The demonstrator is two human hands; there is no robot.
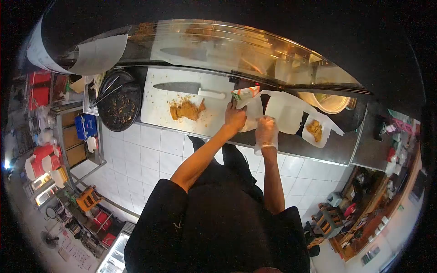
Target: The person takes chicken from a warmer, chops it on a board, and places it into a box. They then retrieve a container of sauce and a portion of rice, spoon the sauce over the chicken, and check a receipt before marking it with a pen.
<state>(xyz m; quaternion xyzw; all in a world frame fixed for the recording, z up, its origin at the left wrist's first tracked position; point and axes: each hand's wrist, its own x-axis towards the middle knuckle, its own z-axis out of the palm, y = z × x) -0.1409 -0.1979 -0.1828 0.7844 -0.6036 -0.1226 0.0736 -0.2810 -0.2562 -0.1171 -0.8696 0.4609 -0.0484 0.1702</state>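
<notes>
Box: printed in green, orange and white, on the tabletop to the right of the knife; looks light and easily dented, best taken by its short ends.
Left grip: fingers bent downward at the near edge of the box; how far they close, and whether they hold it or only touch it, I cannot tell.
Pale sheet: between the two hands, beside the box; seems thin, limp and slippery, likely to cling or crease, so a pinch at an edge suits it better than a full fist.
Right grip: covered in loose clear plastic, fingers drawn in beside the sheet; whether anything is pinched is hidden. The plastic would likely slide and dull the feel.
Open container: just right of the sheet; thin-walled and bendable by its look, steadier held low at the sides.
Cut food: on the white board, near the knife; crumbly, better supported from beneath.
</notes>
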